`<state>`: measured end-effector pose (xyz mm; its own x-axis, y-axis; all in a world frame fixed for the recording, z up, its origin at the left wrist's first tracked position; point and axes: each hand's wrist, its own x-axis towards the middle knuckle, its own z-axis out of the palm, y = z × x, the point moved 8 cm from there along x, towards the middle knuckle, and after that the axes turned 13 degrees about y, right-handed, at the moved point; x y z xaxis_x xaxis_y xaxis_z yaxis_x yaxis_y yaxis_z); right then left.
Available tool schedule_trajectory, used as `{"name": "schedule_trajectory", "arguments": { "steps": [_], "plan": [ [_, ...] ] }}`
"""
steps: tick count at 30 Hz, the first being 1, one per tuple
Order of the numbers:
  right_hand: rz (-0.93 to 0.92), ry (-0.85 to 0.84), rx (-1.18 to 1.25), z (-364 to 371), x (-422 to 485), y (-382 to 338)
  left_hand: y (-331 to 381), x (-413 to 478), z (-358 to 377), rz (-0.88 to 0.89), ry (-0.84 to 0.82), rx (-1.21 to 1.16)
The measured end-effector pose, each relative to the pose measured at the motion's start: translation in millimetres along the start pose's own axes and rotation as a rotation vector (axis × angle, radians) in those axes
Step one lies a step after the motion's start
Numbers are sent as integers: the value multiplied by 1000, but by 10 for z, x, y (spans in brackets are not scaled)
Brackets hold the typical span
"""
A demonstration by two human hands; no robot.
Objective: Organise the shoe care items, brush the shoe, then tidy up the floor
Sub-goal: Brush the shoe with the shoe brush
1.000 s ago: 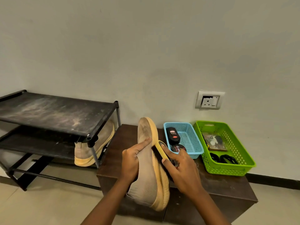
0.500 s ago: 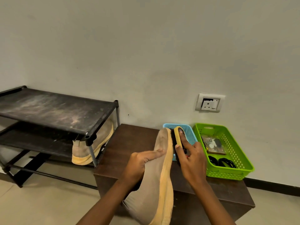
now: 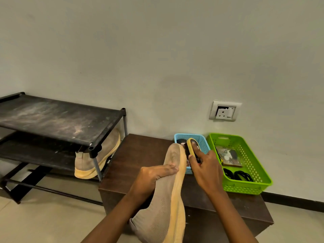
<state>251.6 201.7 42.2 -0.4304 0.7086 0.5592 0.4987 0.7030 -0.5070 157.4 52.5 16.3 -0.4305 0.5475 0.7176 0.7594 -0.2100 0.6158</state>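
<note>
Above the near edge of the brown counter [image 3: 140, 155]: one beige shoe [image 3: 163, 199], yellow sole turned right, toe pointing far. Left hand [image 3: 150, 178] grips the upper from the left, thumb across the fabric. Right hand [image 3: 205, 170], just right of the sole, pinches a yellow-backed brush [image 3: 192, 146], bristles against the sole edge near the toe. Far right on the counter: blue basket [image 3: 203, 143] and green basket [image 3: 245, 188], side by side. Left: black shoe rack [image 3: 52, 118], second shoe [image 3: 98, 160] under its top shelf.

Room over cabinet top [image 3: 140, 155] left of shoe [image 3: 166, 204]; blue basket [image 3: 202, 143], green basket [image 3: 245, 188] block right.
</note>
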Motion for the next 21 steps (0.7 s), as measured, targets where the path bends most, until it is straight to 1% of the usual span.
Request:
{"name": "schedule_trajectory", "arguments": {
  "steps": [1, 3, 4, 7, 10, 11, 14, 15, 19, 21],
  "plan": [
    [-17, -4, 20, -7, 9, 2, 1, 0, 10, 3, -5, -2],
    [-137, -23, 53, -30, -22, -121, 0, 17, 2, -4, -4, -3],
    [-152, -38, 41, -22, -22, -134, 0, 17, -3, 6, -4, 7],
    [-16, -85, -9, 23, 46, 21, 62, 1, 22, 63, -21, 34],
    [-92, -124, 75, 63, 12, -53, 61, 1, 7, 47, -18, 29],
    [-92, -140, 41, 83, 7, -32, 53, 7, -16, 33, -8, 33],
    [29, -128, -219, 121, 23, 219, 45, 11, -92, 58, 35, 66],
    [68, -124, -226, 135, 10, 296, 52, 29, -123, 67, 50, 79],
    [140, -49, 7, 153, 22, 418, -26, 50, -210, 7, 115, 139],
    [204, -13, 50, 180, 97, 508, -110, 30, -235, 0, 113, 188]
  ]
}}
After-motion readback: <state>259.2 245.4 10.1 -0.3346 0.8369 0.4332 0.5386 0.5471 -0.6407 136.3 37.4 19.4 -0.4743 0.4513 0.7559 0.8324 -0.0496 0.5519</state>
